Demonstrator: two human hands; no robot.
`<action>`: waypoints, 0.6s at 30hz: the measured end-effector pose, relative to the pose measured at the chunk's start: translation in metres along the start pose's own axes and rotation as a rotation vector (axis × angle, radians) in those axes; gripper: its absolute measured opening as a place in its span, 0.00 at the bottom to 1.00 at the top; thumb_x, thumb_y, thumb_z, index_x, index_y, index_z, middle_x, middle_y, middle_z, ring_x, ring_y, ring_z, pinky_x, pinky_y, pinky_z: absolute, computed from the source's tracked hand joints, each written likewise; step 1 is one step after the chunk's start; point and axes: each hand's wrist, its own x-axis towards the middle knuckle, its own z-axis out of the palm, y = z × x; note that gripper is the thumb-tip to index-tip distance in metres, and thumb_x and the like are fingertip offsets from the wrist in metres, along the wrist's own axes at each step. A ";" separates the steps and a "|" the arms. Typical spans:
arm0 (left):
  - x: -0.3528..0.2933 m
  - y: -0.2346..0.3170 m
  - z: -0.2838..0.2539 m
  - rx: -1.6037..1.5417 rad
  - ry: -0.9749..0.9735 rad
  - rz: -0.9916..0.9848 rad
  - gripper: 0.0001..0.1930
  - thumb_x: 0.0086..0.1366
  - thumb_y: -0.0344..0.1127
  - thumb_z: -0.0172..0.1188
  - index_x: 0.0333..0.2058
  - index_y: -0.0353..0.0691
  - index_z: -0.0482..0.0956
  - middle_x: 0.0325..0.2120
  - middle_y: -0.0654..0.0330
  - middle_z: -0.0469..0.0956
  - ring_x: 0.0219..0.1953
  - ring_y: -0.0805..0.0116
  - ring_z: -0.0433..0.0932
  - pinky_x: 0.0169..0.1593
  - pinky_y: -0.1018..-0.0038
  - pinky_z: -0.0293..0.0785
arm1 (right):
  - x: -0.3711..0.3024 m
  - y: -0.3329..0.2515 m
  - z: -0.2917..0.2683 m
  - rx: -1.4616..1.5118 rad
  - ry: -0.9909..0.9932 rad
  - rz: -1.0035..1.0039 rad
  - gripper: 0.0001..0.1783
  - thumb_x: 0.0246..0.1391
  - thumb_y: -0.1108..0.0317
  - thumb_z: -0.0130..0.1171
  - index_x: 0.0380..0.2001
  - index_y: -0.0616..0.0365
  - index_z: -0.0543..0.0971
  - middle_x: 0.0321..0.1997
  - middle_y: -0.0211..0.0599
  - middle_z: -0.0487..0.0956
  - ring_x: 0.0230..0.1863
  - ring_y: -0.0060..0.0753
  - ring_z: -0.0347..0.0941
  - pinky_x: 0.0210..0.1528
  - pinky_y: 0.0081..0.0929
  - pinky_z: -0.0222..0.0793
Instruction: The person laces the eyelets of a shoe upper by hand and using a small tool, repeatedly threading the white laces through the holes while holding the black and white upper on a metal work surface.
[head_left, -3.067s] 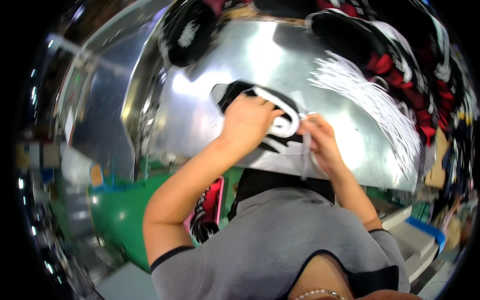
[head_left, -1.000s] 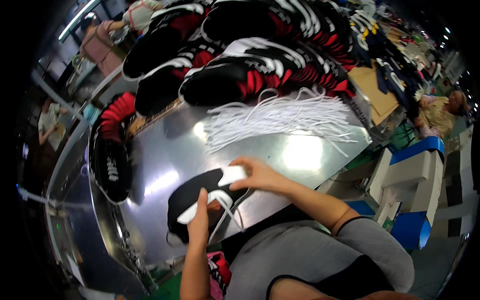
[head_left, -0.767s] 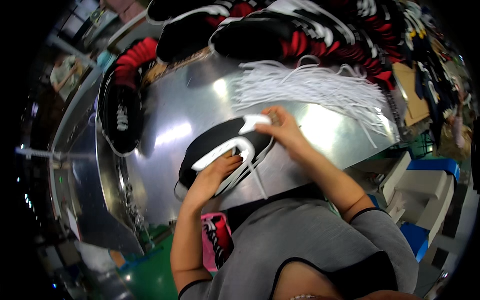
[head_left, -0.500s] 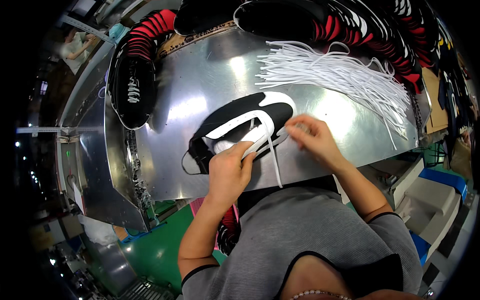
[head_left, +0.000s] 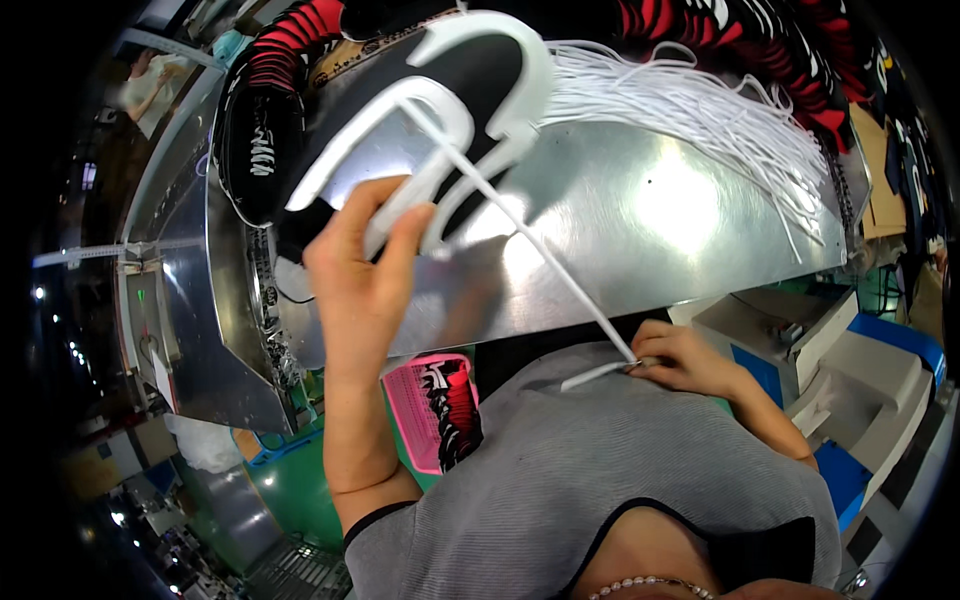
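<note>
**Head view: lace drawn out long from a lifted shoe**

Head view, the only one there is: the left hand [head_left: 365, 270] has the black shoe upper [head_left: 440, 110] with white trim raised off the shiny metal table [head_left: 640, 230], fingers curled around its near edge and clamped on it. Half a second ago the upper lay flat on the table with both hands working close together at its eyelets; now it is tipped up toward the camera and the hands have come well apart. The right hand [head_left: 680, 360] sits low against the grey shirt, fingertips pinched narrow on a white lace [head_left: 520, 230] that runs in a straight, taut line from the upper down to that pinch, with a short tail poking out beside it. To my eye that means the lace has been threaded through and is being pulled tight.

Behind the shoe, a loose bundle of white laces [head_left: 700, 110] fans over the table, and stacked black-and-red uppers [head_left: 270, 110] line its far edge. A pink pouch [head_left: 435, 410] hangs below the table.
</note>
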 end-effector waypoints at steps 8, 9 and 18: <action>-0.037 -0.047 0.059 0.354 -0.383 -0.043 0.12 0.62 0.38 0.62 0.41 0.39 0.79 0.30 0.47 0.81 0.32 0.45 0.79 0.36 0.59 0.73 | 0.080 -0.038 -0.023 0.305 0.413 -0.180 0.09 0.55 0.67 0.65 0.38 0.60 0.83 0.26 0.30 0.77 0.25 0.16 0.66 0.27 0.18 0.62; -0.035 -0.044 0.056 0.371 -0.402 -0.074 0.12 0.63 0.38 0.61 0.41 0.39 0.79 0.30 0.48 0.81 0.33 0.46 0.79 0.37 0.59 0.73 | 0.095 -0.049 -0.031 0.246 0.435 -0.194 0.10 0.55 0.67 0.65 0.37 0.60 0.82 0.26 0.29 0.78 0.25 0.16 0.67 0.28 0.18 0.62; -0.010 -0.009 0.076 0.584 -0.446 0.140 0.12 0.65 0.39 0.60 0.38 0.35 0.81 0.29 0.50 0.81 0.29 0.53 0.80 0.35 0.65 0.74 | 0.171 -0.044 -0.053 0.410 0.483 -0.266 0.09 0.50 0.67 0.66 0.33 0.61 0.83 0.24 0.28 0.78 0.27 0.16 0.69 0.33 0.19 0.66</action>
